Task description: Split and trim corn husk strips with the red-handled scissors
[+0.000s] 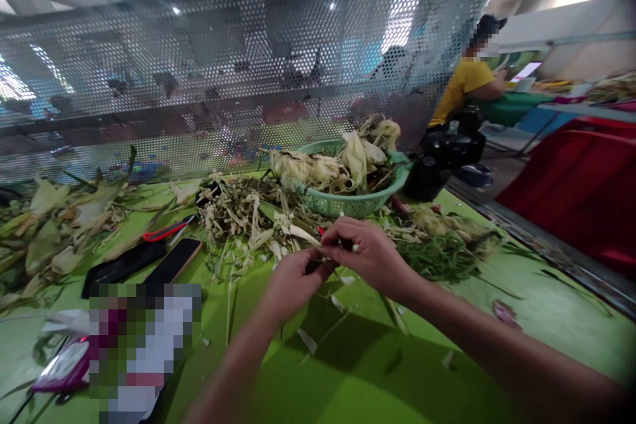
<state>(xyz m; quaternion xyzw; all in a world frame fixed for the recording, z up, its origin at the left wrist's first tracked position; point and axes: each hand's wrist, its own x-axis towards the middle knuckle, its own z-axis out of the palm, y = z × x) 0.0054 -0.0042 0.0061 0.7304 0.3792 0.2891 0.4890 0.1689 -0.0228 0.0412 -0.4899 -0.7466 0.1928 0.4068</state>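
Perforated metal screening (223, 46) is stretching behind a bright green work table (278, 371), where two bare hands are meeting near the middle, over scattered pale scraps. Between them a pale plant strip (304, 233) is slanting down from the upper left, its lower end disappearing among the fingertips. The right hand (362, 252) is reaching in from the right with thumb and forefinger drawn together, pinching the strip near that end, while its other fingers are curling in behind. The left hand (298, 278) is coming up from below, its thumb and forefinger bending toward each other and its tips touching or nearly touching the right hand's; overlap is hiding the contact, so whether they are clamping on the strip cannot be told. A small red object (320, 230) is showing just beside the right fingertips, too little of it visible to name. Beyond the hands, a green basket (342, 202) is brimming with dry husks and fibre, and a heap of pale trimmings (243, 212) is spreading to its left. Farther left, a red-handled cutter (166, 230) is lying near a black pouch (122, 265) and a phone (175, 260), with a pile of husks (59, 222) sitting beyond. Green shreds (442, 257) are resting to the right of the hands. In the background at right, a person in a yellow shirt (467, 83) is facing another table.
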